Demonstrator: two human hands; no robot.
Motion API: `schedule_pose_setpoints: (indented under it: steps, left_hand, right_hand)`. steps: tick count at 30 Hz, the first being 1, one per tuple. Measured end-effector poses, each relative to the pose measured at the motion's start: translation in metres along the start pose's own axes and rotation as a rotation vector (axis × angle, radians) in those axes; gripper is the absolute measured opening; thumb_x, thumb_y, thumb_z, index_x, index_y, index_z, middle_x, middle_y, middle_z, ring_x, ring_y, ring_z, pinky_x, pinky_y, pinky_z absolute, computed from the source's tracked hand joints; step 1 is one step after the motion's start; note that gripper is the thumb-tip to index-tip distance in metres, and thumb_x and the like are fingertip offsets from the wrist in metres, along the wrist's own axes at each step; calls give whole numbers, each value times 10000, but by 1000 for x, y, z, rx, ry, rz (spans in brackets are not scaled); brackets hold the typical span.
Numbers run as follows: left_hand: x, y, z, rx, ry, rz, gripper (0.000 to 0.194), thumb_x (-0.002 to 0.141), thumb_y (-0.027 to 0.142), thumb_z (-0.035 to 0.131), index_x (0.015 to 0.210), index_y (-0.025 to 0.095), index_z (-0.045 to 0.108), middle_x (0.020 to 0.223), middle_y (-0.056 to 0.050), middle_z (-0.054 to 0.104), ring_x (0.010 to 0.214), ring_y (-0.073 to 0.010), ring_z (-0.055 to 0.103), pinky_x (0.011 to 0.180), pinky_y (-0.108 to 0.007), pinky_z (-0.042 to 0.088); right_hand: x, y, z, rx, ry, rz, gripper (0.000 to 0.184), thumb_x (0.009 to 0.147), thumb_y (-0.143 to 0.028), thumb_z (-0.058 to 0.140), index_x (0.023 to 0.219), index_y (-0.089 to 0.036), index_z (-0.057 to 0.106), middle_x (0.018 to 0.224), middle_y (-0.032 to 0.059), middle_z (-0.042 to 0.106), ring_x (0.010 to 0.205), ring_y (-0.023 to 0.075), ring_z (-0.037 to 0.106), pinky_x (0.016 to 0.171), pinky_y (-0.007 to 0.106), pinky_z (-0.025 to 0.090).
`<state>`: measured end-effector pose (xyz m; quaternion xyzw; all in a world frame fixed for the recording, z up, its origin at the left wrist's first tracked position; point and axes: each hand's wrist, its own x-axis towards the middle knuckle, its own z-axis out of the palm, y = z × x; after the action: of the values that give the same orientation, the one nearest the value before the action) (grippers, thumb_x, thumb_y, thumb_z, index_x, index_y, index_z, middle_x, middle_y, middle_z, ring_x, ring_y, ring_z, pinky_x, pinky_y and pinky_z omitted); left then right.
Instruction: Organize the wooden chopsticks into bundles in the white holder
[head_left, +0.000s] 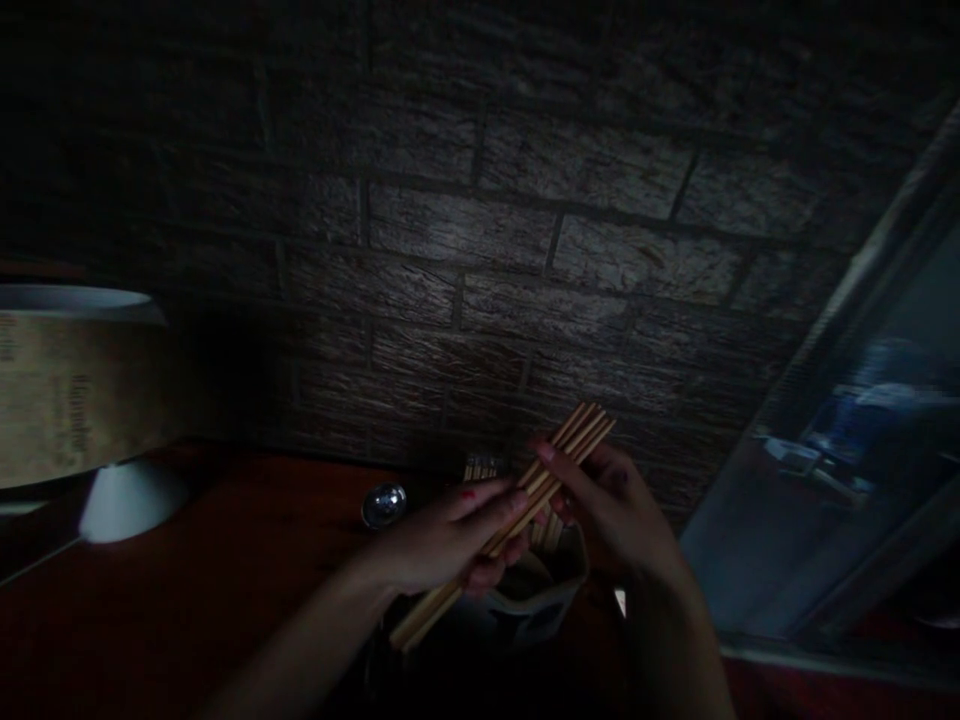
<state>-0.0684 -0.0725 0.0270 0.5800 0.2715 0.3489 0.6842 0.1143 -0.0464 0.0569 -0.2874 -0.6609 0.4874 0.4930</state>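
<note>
Pretty dark room here, with a rough brick wall (465, 260) filling most of the far side and a reddish-brown bench (247, 570) running along the bottom of it. Over on the right there's a pale panel (757, 520), probably glass, with some bluish clutter (847, 425) too blurry to make out.

Main thing is a bundle of wooden sticks (555, 470), held up above the bench in both hands, slanting from near left to far right. The left hand (469, 520) is closed around the middle of it, thumb laid along the top and fingers curled underneath. The right hand (619, 510) is pinching closer to the far end, thumb on top and the fingers tucked behind, so the far tips poke out past it. There's a red mark on the left hand.

Just below the hands sits a whitish box (536, 605), partly blocked by them, with a few pale sticks (551, 530) standing in it. A shiny round thing (384, 506) is left of that, and a lamp (97, 390) with a printed shade is at far left.
</note>
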Motion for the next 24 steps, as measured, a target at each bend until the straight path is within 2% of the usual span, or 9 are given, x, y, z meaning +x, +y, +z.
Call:
schedule_pose_setpoints:
  steps: [3, 6, 12, 16, 19, 21, 24]
  left_hand:
    - [-5, 3, -1, 46, 24, -3, 358, 950, 452, 513, 1144, 157, 581, 732, -3, 620, 438, -59, 546, 428, -167, 451]
    - [-10, 7, -1, 17, 52, -40, 342, 944, 408, 547, 1168, 154, 588, 788, -43, 698, 528, -106, 661, 521, -211, 537]
    - [-10, 6, 0, -21, 125, -47, 392, 873, 413, 661, 1157, 146, 621, 916, -101, 756, 688, -163, 737, 660, -271, 596]
    - [-9, 4, 5, -46, 128, -63, 372, 858, 405, 683, 1113, 136, 650, 979, -122, 758, 710, -177, 744, 666, -282, 602]
    - [-9, 1, 10, -110, 80, -101, 382, 832, 437, 704, 1028, 111, 679, 904, -124, 763, 662, -184, 739, 618, -273, 594]
    - [-8, -3, 13, -176, 5, -129, 414, 825, 477, 697, 1005, 104, 685, 842, -123, 761, 636, -200, 737, 590, -279, 585]
    - [-7, -9, 17, -265, -127, -138, 442, 857, 501, 651, 1072, 115, 664, 845, -136, 760, 655, -226, 743, 622, -328, 588]
  right_hand:
    - [0, 3, 4, 19, 1, -3, 206, 852, -381, 691, 823, -177, 687, 596, -34, 571, 495, 68, 472, 431, 182, 366]
    - [-1, 6, 5, 41, 12, 29, 220, 862, -383, 677, 999, -217, 723, 637, -33, 576, 498, 67, 460, 419, 180, 364]
    - [-3, 3, 2, 30, -35, 48, 270, 875, -394, 661, 1089, -244, 727, 655, -25, 582, 505, 65, 464, 435, 187, 377]
    - [-6, -3, 0, 1, -44, 45, 277, 868, -406, 666, 1081, -240, 733, 640, -24, 569, 489, 66, 441, 419, 187, 363]
    - [-9, -7, -1, -23, -64, 56, 265, 865, -417, 666, 1044, -237, 742, 640, -23, 566, 463, 59, 411, 389, 178, 329]
    - [-10, -9, -3, -27, -95, 57, 249, 871, -416, 659, 1016, -233, 747, 605, -33, 545, 438, 51, 381, 373, 170, 301]
    - [-10, -8, -5, -9, -148, 66, 234, 886, -401, 648, 1015, -228, 740, 561, -49, 521, 415, 40, 372, 368, 158, 281]
